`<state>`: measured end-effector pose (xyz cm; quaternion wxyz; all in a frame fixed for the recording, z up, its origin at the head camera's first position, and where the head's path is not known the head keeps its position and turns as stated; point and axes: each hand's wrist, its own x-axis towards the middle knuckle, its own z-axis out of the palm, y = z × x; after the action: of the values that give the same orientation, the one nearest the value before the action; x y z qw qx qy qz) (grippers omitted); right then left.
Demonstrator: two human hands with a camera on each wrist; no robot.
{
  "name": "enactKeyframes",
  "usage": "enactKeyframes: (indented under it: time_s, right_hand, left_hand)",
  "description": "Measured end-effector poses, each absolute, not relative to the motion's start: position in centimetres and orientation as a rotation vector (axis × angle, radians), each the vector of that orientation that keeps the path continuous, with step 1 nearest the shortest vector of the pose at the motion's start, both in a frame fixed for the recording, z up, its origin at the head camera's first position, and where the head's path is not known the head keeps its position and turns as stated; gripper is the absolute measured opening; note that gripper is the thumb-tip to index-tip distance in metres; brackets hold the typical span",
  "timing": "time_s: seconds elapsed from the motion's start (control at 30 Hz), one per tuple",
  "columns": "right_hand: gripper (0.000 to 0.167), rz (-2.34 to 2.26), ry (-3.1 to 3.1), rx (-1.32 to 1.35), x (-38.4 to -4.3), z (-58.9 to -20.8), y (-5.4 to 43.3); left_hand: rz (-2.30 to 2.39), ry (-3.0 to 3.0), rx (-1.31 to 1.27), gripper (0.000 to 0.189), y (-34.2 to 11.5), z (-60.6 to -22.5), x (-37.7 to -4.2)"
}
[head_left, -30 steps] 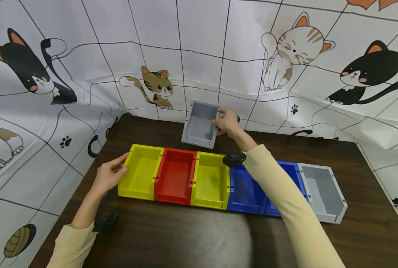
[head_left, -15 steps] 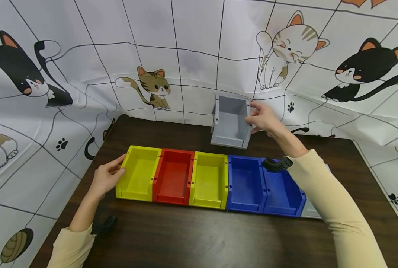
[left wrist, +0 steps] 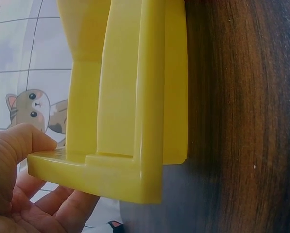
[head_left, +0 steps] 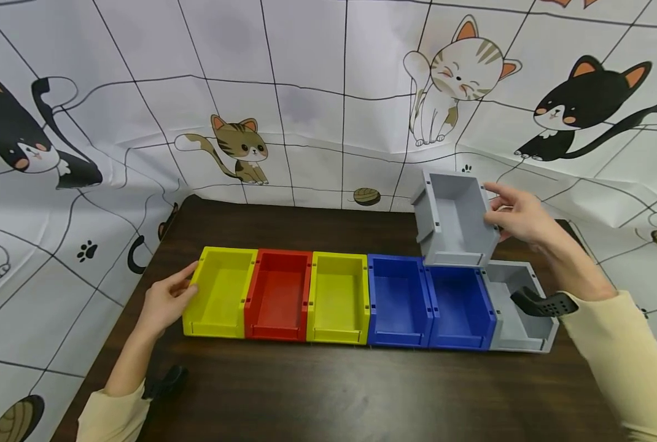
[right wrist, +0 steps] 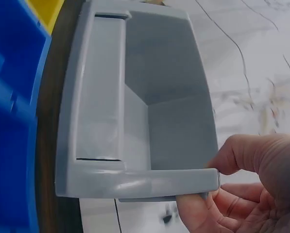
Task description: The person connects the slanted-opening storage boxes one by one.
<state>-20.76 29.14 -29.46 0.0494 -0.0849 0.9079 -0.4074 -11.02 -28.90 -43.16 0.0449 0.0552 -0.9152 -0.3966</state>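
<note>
My right hand (head_left: 519, 215) pinches the right side wall of a grey storage bin (right wrist: 135, 97), thumb on the rim and fingers outside. That bin is in the air behind the right end of a row of bins, its front edge overlapping the second blue bin (head_left: 461, 307) in the head view. At the row's left end my left hand (head_left: 165, 301) pinches the outer side wall of a yellow bin (left wrist: 120, 97). Rightward from it stand a red bin (head_left: 279, 294), another yellow bin (head_left: 338, 294), a blue bin (head_left: 397, 301) and a second grey bin (head_left: 519, 313), partly hidden by the right wristband.
The row stands side by side on a dark brown wooden table (head_left: 306, 393). Behind and beside the table hangs a white sheet (head_left: 317, 123) with cat drawings and grid lines. Black bands (head_left: 544, 304) circle both wrists.
The right hand has carried the grey bin rightward, from behind the red and yellow bins to behind the right end of the row. The left hand stays at the yellow bin.
</note>
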Motion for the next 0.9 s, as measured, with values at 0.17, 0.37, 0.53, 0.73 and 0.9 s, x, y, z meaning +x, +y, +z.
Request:
enactKeyframes:
  time_s: [0.17,0.37,0.53,0.73,0.9]
  right_hand:
    - [0.066,-1.217,2.820,-0.247,-19.0,-29.8,33.1]
    - [0.066,-1.234,2.832,-0.188,-17.2,-30.6,37.9]
    - [0.064,-1.011,2.949,-0.089,-15.8,-31.2,41.1]
    - [0.067,-0.873,2.971,0.039,-14.7,-31.9,44.8]
    - [0.070,-0.862,2.917,0.116,-14.7,-32.9,47.9]
  left_hand:
    - [-1.209,-2.802,0.188,0.047,-29.1,-43.5,-10.8]
    - [-1.219,-2.801,0.198,0.046,-29.1,-43.2,-10.5]
    - [-1.208,-2.796,0.181,0.046,-29.0,-43.3,-10.4]
    - [-1.206,-2.801,0.200,0.047,-29.2,-43.5,-10.6]
    - [-1.203,-2.775,0.234,0.047,-29.4,-44.0,-10.8]
